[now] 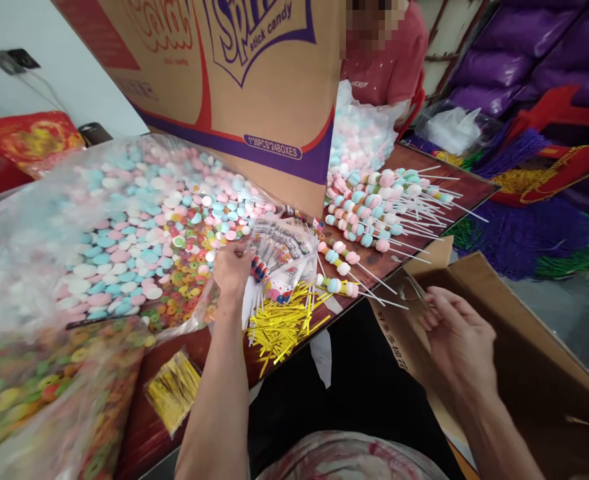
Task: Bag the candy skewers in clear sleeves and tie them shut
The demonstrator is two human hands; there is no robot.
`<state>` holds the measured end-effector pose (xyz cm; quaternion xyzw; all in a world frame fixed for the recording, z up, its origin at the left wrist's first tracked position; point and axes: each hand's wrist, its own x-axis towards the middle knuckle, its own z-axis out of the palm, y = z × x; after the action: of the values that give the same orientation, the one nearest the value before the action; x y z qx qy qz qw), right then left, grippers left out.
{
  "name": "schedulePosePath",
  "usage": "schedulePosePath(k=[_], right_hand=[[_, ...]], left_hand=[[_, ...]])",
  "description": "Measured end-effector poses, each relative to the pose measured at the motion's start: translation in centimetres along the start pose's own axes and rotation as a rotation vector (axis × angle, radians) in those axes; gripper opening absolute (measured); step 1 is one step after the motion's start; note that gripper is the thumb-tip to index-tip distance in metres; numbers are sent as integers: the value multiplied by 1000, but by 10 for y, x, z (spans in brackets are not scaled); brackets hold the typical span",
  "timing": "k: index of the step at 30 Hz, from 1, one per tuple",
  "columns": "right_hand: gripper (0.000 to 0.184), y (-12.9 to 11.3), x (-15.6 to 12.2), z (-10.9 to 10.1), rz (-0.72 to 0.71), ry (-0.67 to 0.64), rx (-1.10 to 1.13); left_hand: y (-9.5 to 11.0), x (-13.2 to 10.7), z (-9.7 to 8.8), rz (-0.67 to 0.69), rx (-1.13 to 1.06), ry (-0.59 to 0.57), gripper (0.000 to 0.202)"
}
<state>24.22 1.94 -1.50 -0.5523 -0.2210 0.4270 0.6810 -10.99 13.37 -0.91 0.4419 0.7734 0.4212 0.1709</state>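
My left hand (232,268) reaches onto the table and rests on a stack of clear printed wrapper bags (279,257), fingers curled round their edge. Loose gold twist ties (279,327) lie just below the bags. My right hand (457,337) hovers over an open cardboard box (529,360) at the table's right corner, fingers curled together near a thin clear wrapper; what it holds is too faint to name. Several marshmallow skewers (374,207) in pink, blue and white lie in a pile on the table beyond.
A big plastic bag of pastel candy discs (124,220) and coloured ring candies (184,273) fills the left. A packet of gold ties (172,390) hangs near the front edge. A tall candy carton (234,73) stands behind. A person in a red shirt (389,60) sits opposite.
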Motion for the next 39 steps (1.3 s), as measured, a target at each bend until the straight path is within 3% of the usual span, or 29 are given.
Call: schedulePosePath(k=[4,10,13,15,17,19,22,25,27,30,35,39], right_hand=[[20,13,-28,39,-20,-135,-24],[17,16,-54,67,-64,-441,-229],[21,13,-63,95,3,-560,-229],[28,15,-68,117,67,-611,-143],[27,20,-72,136,110,-584,-39],[22,25,-73,147,140,-538,42],[24,28,-68,146,134,-517,62],[28,23,-56,133,96,-645,-38],[31,19,-46,124,68,-762,-123],[37,16,-34,116,45,-818,-188],[47,11,-24,115,19,-735,-215],[48,1,-14,113,26,-808,-252]], left_hand=[[2,-1,1,25,125,91,3],[15,-13,-5,137,-22,244,12],[35,-47,-1,196,-203,194,7],[49,-78,6,225,-364,39,8],[60,-108,15,177,-505,-33,12],[66,-129,23,93,-654,-27,15],[68,-136,25,-152,-990,-103,25],[67,-127,17,-390,-1178,-408,34],[67,-122,13,-433,-1176,-532,30],[70,-122,15,-438,-1178,-528,28],[81,-131,30,-436,-1301,-417,21],[84,-131,33,-458,-1277,-546,22]])
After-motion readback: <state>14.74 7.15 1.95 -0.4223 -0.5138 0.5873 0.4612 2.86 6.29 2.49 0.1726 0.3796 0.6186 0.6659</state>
